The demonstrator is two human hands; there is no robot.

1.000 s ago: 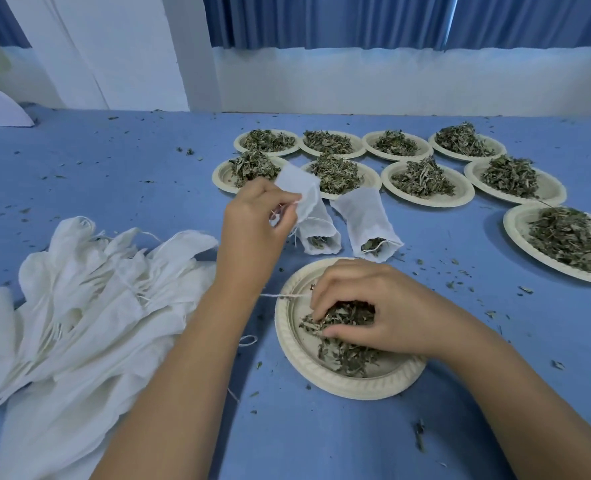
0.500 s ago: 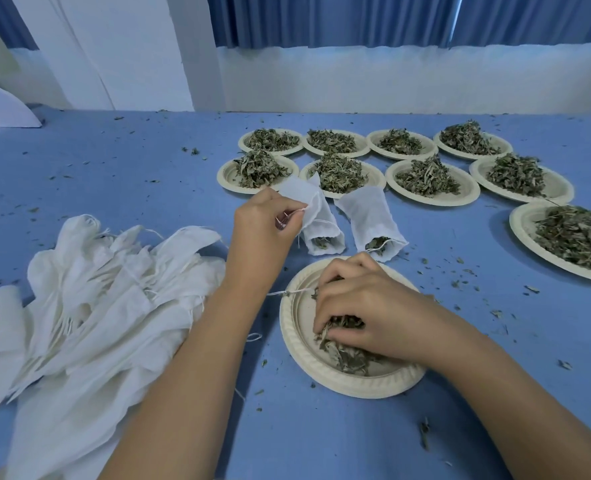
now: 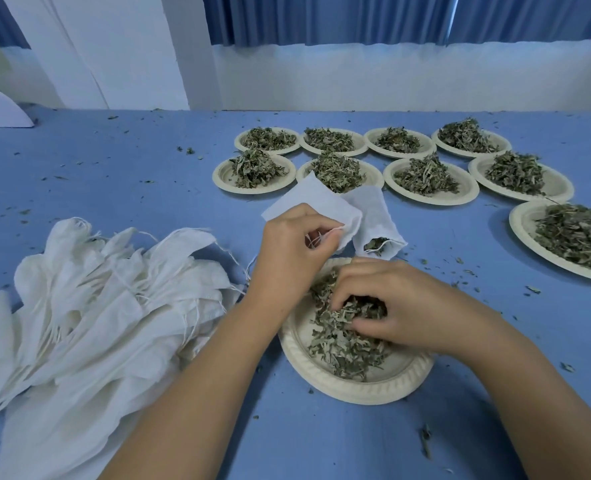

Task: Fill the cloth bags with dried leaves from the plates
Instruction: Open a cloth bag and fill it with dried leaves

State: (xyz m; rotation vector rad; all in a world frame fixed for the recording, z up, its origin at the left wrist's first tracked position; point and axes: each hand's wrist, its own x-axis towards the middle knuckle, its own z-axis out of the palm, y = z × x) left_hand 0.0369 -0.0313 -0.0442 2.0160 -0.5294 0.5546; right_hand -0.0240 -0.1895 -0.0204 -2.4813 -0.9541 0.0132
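Note:
My left hand (image 3: 292,251) pinches the mouth of a white cloth bag (image 3: 316,204), holding it just above the far rim of the near paper plate (image 3: 353,388). My right hand (image 3: 396,306) lies curled on that plate, its fingers closed round a clump of dried leaves (image 3: 346,337). A second cloth bag (image 3: 373,223) lies flat beside the held one, with leaves showing at its mouth.
A heap of empty cloth bags (image 3: 89,317) covers the table's left side. Several plates of dried leaves stand in two rows at the back (image 3: 425,178), and one more (image 3: 571,237) sits at the right edge. Leaf crumbs dot the blue tabletop.
My left hand has lifted the bag and turned it flatter, nearer the plate. My right hand has drawn the leaves together into a grasp.

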